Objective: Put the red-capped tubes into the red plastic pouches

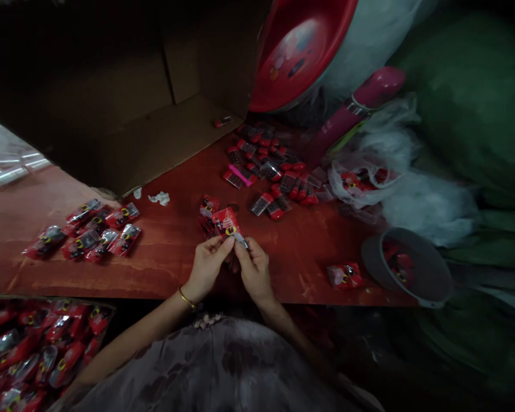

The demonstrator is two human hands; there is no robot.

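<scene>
Over the table's front edge, my left hand (208, 263) and my right hand (254, 266) pinch a red printed packet (226, 222) between thumbs and fingers. The packet is tilted, its red face up, and its lower end lies behind my thumbs. Just beyond my left hand, more red printed wrappers (208, 206) rest on the table. To the left lies a group of filled red packets (98, 229). Farther back, a heap of small red-capped clear cases (270, 166) is spread out, with a pink strip (239, 175) on it.
An open cardboard box (146, 131) stands at the back left. At right are a grey bowl (412, 266) with red pieces, one red packet (345, 276), a plastic bag (360, 180) and a magenta bottle (352, 111). A box of red packets (38, 349) sits below left.
</scene>
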